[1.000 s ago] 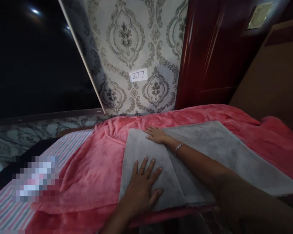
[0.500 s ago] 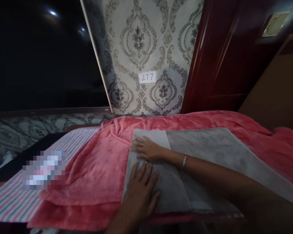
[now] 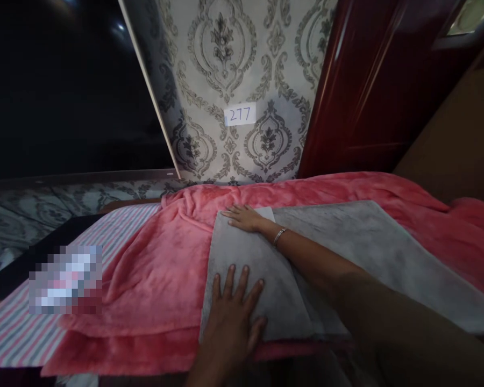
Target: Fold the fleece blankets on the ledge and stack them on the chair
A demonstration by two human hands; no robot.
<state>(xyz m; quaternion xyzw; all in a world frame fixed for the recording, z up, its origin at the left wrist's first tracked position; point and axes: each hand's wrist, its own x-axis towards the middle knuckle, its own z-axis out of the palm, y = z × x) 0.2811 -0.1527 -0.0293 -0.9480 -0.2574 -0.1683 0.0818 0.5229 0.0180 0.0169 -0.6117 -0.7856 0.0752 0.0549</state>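
A grey plush cloth [image 3: 339, 242] is spread over a pink fleece blanket [image 3: 157, 269], its left end doubled over into a folded flap [image 3: 262, 279]. My left hand [image 3: 232, 317] lies palm down with fingers spread on the near left part of that flap. Farther back, my right hand [image 3: 244, 217] rests flat on the flap's far left corner, fingers stretched out and a bracelet [image 3: 279, 237] on the wrist. Neither hand grips the fabric. A paler strip of the cloth shows just right of my right hand.
Striped fabric [image 3: 121, 231] lies to the left, with a blurred-out item [image 3: 66, 279] on it. Behind stand a large dark screen [image 3: 72, 91] and a patterned wall with a paper label [image 3: 240, 114] reading 277. A dark red wooden panel [image 3: 371, 91] rises at the back right.
My right hand has slid away from me to the flap's far corner. My left hand's fingers have spread wider, staying near the same spot. The view has tilted slightly downward.
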